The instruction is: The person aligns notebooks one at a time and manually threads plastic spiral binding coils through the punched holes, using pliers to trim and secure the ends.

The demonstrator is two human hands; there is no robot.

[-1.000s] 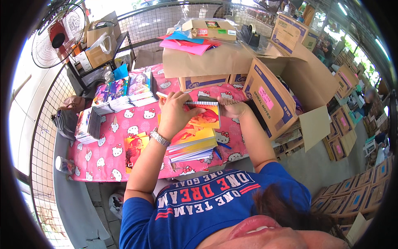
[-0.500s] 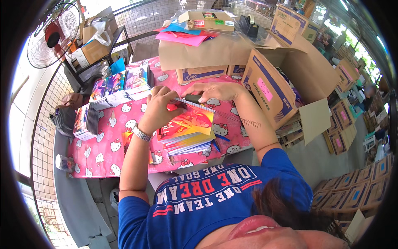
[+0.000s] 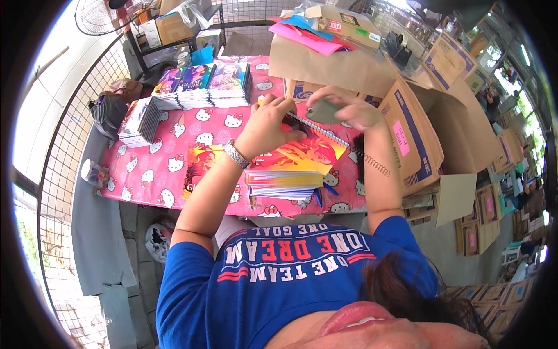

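A spiral notebook (image 3: 317, 152) with a yellow and red cover lies on a stack of loose notebook blocks (image 3: 285, 187). My left hand (image 3: 268, 125) grips its bound far edge, fingers bent over the edge and thumb on the cover. Just beyond the binding, my right hand (image 3: 356, 111) is raised and holds a flat grey-green object (image 3: 324, 111) whose kind I cannot make out. A loose length of wire coil (image 3: 376, 164) shows against my right forearm, past the notebook's right end. Blue pens (image 3: 319, 196) lie beside the stack.
Stacks of finished notebooks (image 3: 229, 87) stand at the table's far left, on a pink patterned cloth (image 3: 174, 131). An open carton (image 3: 412, 131) blocks the right side. Coloured sheets (image 3: 305, 38) lie on covered boxes behind. A jar (image 3: 93, 173) stands at the left edge.
My right hand has lifted from the binding, raising the grey-green object, which was mostly hidden under it before. My left hand keeps its hold on the notebook. The whole view has shifted.
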